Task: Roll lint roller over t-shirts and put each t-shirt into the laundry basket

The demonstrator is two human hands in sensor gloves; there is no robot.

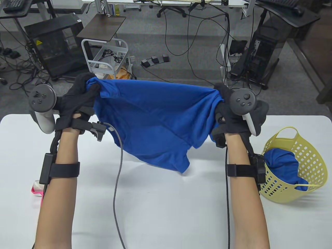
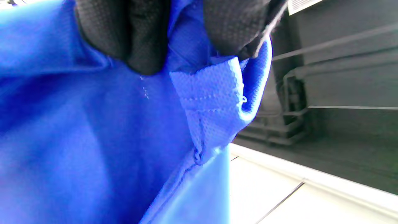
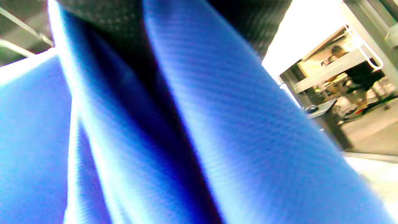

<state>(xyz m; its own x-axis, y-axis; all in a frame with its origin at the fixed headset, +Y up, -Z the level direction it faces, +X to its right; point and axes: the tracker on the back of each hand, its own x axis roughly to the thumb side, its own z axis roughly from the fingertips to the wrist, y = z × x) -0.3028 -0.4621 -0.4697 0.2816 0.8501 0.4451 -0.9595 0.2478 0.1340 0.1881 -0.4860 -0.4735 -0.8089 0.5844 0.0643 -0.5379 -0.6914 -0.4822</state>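
A blue t-shirt [image 1: 155,122] hangs stretched between both hands above the white table [image 1: 166,207], its lower edge touching the tabletop. My left hand [image 1: 81,90] grips its left corner with curled fingers [image 2: 136,37]; the hem [image 2: 214,102] shows below them. My right hand [image 1: 224,99] grips the shirt's right corner, and blue fabric [image 3: 199,130] fills the right wrist view. The yellow laundry basket [image 1: 311,160] stands at the table's right edge with another blue t-shirt [image 1: 284,166] inside. A pink lint roller [image 1: 36,190] lies at the left edge, partly hidden by my forearm.
Cables from the wrist units trail across the table toward the front edge. Beyond the table's far edge are a small wire cart [image 1: 106,57], computer cases and floor cables. A person sits at a distant desk [image 3: 357,73] in the right wrist view.
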